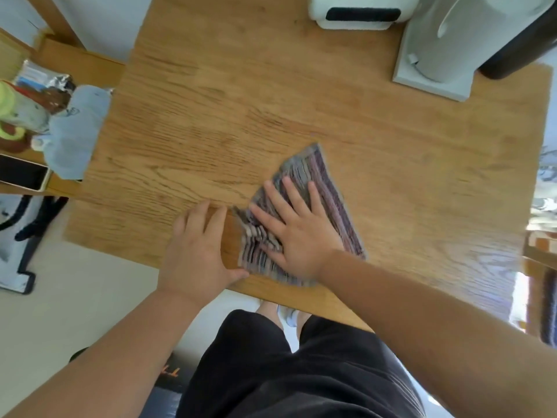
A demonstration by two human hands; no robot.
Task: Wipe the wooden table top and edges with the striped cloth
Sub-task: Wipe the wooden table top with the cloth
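The head view looked straight down on a wooden surface (301,95) with clear grain lines, the person standing at its near edge in dark shorts (295,372). The striped cloth (327,188), folded into a rough wedge with grey, mauve and purple stripes, lay flat on the near middle of the surface, its pointed corner aimed away from the person and its wider end close to the near edge. The right hand (297,233) was spread flat on top of the cloth, fingers splayed wide and pressing down, gripping nothing; the cloth bunched into small ridges under its thumb side. The left hand (197,251) lay palm down on the bare wood just left of the cloth, fingers extended and close together, its thumb touching the cloth's near left corner. At the far side of the surface stood a white appliance (358,12) with a dark slot, and beside it, at the far right corner, a pale grey appliance (446,46) on a square base, with a dark object (521,43) behind it. Left of the surface, on a lower wooden shelf, lay a phone (22,175) with a dark screen, a crumpled light blue bag (77,131), and some blurred packaging.
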